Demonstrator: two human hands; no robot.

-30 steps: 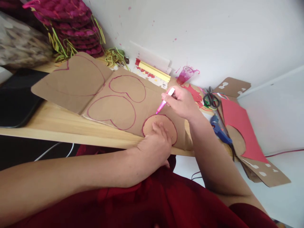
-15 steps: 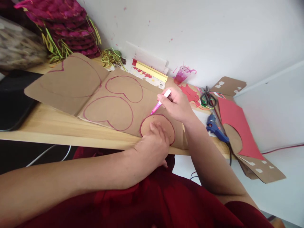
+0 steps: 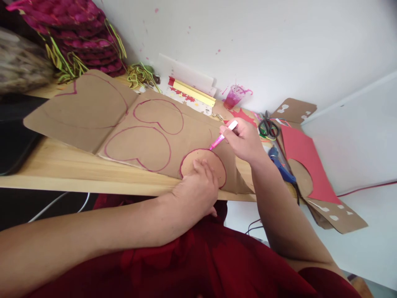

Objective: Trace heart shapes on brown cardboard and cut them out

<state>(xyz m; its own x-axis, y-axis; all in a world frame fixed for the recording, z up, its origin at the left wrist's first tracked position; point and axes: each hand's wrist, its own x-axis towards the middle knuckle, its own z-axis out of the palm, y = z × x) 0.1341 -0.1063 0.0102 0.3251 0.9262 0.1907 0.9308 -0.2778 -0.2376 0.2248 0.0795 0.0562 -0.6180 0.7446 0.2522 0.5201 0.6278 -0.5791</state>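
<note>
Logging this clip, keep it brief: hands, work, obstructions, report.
Left hand resting on tan disc. Right hand holding pink marker, tip at disc's far edge. Nothing visibly in the way.

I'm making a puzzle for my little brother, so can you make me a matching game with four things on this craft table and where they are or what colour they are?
Things:
1. Marker
2. Scissors
3. Round piece
4. Glue gun

Places and colours:
A. Under the fingers of the left hand
B. Blue
C. Held in the right hand
D. Black

Right pairs: 1-C, 2-D, 3-A, 4-B
</note>
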